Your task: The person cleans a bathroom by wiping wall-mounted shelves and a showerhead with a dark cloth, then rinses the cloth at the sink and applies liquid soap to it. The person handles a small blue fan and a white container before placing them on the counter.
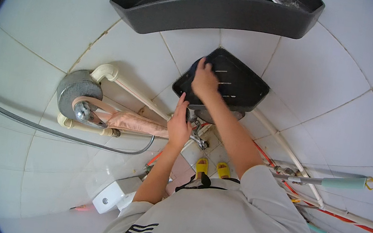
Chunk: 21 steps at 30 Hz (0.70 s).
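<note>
A black plastic corner shelf (pixel 238 77) is fixed where the white tiled walls meet. Over its left part is my right hand (pixel 206 80), slightly blurred; a dark item, perhaps a cloth, shows beside its fingers at the shelf's left wall. Whether the hand grips that item is hard to see. My left hand (pixel 180 124) is at the shelf's front left rim, its fingers extended upward and resting on or near the edge. Above hangs a larger dark grey corner shelf (pixel 222 14) with a small clear container (pixel 293 2) and a white item in it.
On the left are a metal water valve (pixel 83 112) with a pinkish cloth (pixel 139 123) hanging by it, cream pipes (pixel 139 97) and a flexible shower hose (pixel 62 134). A mop handle (pixel 343 182) and more pipes run along the right. A white toilet cistern (pixel 115 192) stands lower left.
</note>
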Each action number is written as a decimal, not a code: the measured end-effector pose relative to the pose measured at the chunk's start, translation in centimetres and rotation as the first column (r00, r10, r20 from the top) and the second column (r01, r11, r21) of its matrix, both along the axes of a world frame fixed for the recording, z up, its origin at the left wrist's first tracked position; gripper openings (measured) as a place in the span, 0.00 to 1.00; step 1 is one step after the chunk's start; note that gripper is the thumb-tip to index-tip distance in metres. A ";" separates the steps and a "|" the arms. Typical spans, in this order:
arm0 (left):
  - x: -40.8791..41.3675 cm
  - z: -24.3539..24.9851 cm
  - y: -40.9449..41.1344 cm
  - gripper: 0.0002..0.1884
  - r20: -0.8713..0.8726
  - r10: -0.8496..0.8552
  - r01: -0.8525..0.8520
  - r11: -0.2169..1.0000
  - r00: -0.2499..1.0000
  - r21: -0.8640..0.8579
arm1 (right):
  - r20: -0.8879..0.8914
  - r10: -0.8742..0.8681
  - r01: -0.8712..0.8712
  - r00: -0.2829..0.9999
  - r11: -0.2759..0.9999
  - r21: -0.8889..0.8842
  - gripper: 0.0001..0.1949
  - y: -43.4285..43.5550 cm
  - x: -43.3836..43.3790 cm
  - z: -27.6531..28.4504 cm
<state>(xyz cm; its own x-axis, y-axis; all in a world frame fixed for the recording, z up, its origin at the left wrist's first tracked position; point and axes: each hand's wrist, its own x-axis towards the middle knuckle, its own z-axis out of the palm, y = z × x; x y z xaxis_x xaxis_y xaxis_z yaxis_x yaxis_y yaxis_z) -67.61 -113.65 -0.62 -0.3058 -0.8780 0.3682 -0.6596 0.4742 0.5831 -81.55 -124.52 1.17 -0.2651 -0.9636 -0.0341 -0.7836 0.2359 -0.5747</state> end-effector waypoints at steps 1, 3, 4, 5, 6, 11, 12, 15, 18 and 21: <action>0.0 0.0 0.0 0.31 -0.001 0.003 -0.003 1.000 1.000 0.009 | -0.011 0.055 -0.055 0.998 0.998 -0.013 0.35 0.8 1.3 -0.1; 0.2 0.1 0.1 0.30 0.001 0.013 -0.013 0.999 1.000 0.031 | -0.016 0.073 -0.072 0.997 0.997 0.040 0.36 0.6 1.9 0.6; 0.4 -0.3 0.1 0.31 0.009 0.013 -0.013 1.000 1.000 0.011 | -0.016 0.085 -0.083 0.996 0.994 0.068 0.36 0.6 2.0 0.8; 0.6 -0.3 -0.1 0.32 0.029 0.003 -0.003 1.000 1.000 -0.018 | -0.022 0.034 -0.032 0.999 0.997 0.066 0.36 -0.3 1.4 0.8; 0.6 -0.3 -0.1 0.32 0.050 -0.008 0.010 0.999 0.999 -0.042 | -0.027 -0.020 0.022 0.999 0.998 0.067 0.37 -2.0 -0.1 0.5; 0.3 0.3 0.1 0.34 0.066 -0.017 0.019 0.999 0.998 -0.030 | -0.033 -0.118 0.120 0.992 0.992 0.047 0.37 -3.8 -4.3 1.2; 0.2 0.1 0.1 0.34 0.068 -0.010 0.013 0.999 0.998 -0.049 | -0.028 -0.106 0.107 0.994 0.994 0.013 0.37 -2.8 -3.3 0.7; 0.2 -0.7 -0.2 0.33 0.064 0.008 -0.002 0.995 0.998 -0.100 | -0.076 0.027 -0.031 0.997 0.999 -0.040 0.39 1.0 1.9 -0.6; 0.5 -0.5 0.1 0.35 0.031 0.017 -0.017 1.000 0.999 0.004 | 0.013 0.102 -0.102 0.995 0.995 0.001 0.43 1.7 3.2 -0.2; 0.6 -0.3 -0.1 0.32 0.085 -0.026 0.037 0.990 0.996 -0.134 | -0.037 -0.065 0.065 0.997 0.998 0.010 0.40 -1.5 0.1 -0.3</action>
